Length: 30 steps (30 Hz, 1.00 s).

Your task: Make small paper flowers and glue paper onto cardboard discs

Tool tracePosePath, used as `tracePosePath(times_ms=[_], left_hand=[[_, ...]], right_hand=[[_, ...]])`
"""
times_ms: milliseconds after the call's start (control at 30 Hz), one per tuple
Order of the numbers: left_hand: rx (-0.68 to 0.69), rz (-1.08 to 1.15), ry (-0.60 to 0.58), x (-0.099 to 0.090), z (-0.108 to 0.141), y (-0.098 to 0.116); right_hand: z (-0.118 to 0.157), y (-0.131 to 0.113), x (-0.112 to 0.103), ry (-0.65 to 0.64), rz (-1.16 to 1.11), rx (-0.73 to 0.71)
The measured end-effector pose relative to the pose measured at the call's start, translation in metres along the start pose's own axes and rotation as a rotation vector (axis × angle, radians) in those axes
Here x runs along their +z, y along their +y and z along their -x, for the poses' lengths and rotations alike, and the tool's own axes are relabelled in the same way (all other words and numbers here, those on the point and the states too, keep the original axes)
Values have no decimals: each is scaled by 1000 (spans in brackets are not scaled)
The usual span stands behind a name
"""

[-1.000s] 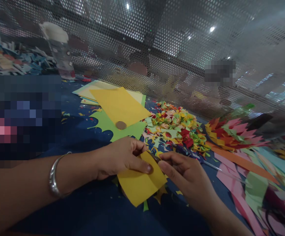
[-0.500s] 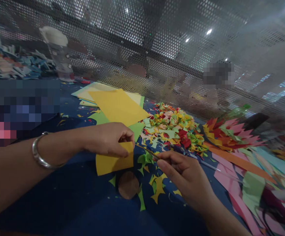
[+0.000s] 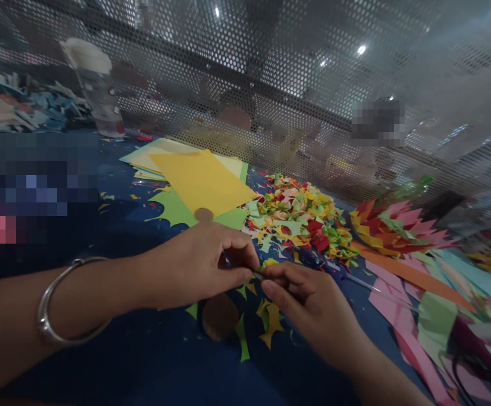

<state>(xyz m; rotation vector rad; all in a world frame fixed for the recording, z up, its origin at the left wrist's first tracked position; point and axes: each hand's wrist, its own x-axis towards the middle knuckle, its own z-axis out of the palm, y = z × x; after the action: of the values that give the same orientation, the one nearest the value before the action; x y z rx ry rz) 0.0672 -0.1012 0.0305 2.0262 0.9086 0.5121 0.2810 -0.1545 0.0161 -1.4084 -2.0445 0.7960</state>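
My left hand (image 3: 211,256), with a silver bangle on its wrist, is closed in a pinch, its thumb and fingertips close to my right fingertips. What it pinches is too small to make out. My right hand (image 3: 308,304) is closed round a thin, slender tool (image 3: 257,275), whose end points at the left fingertips. A small yellow bit of paper (image 3: 270,263) shows just above the right fingers. Below the hands lie green and yellow paper scraps (image 3: 271,327) on the dark blue tabletop (image 3: 152,361).
Yellow sheets (image 3: 205,180) lie over green and pale paper behind my hands. Beyond them rises a heap of colourful cut paper (image 3: 300,211). To the right are paper strips (image 3: 414,279) and a spiky paper piece (image 3: 401,228). A clear cup (image 3: 104,104) stands by the perforated metal screen (image 3: 211,67).
My left hand has moved right, up to the right fingertips. The yellow paper square it held is out of sight. My right hand stays in nearly the same place.
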Motion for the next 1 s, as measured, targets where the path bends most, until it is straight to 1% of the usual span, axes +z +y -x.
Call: tracePosePath(times_ms=[100,200,333,400,533,633,733,867,933,1000], left_hand=[[5,-17,-22,-1,-3,-8],[6,-11,-67,-3,-4,-11],[-44,15,-130,-4,-5,-12],[-72,81,-136,-3,-7,-15],[-98,303,-137,-3,-14,-30],[-108,347,-83,-7,-18,-36],[-155,456,6,-9,-19,-33],[-293,754,118,-3,-17,-24],[-330,839,165,2,-16,-22],[-333,870,212,7,-15,-22]], right_hand=[[1,2,1,-25,38,4],[1,4,3,-64,57,19],[2,8,2,-105,84,67],[2,9,2,-105,93,81],[2,9,0,-93,129,67],[2,10,-2,-66,151,53],[2,11,-2,-57,190,61],[3,10,-1,-165,337,43],[3,8,-1,-211,387,28],[2,6,-2,-232,398,13]])
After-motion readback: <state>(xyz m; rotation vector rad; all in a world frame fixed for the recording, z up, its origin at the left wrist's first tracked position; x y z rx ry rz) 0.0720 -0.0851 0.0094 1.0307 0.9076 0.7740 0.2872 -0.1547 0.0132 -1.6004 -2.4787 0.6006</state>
